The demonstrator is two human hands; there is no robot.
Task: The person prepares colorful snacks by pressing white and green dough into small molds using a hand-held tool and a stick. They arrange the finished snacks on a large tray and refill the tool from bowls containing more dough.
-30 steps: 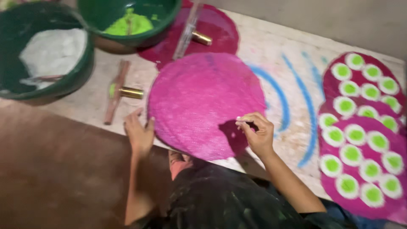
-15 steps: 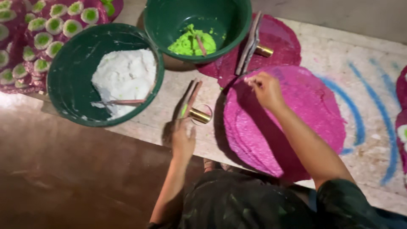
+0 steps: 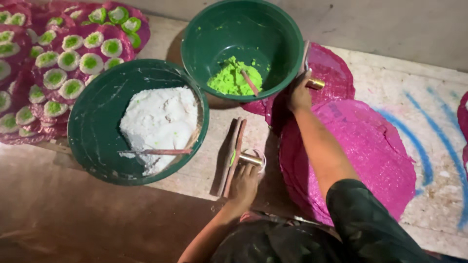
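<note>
While the left hand closes its fingers over the brass stamp beside the wooden sticks, the right hand grips the second brass-ended tool at the far edge of the pink disc. A good lift keeps each tool level and clear of the bowl rims. On the left, the near green bowl holds white paste; the far bowl holds green paste and a small stick.

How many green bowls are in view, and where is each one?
2. The bowl with white powder sits at left; the bowl with green powder sits behind it, beside the right hand. None seems hidden.
</note>
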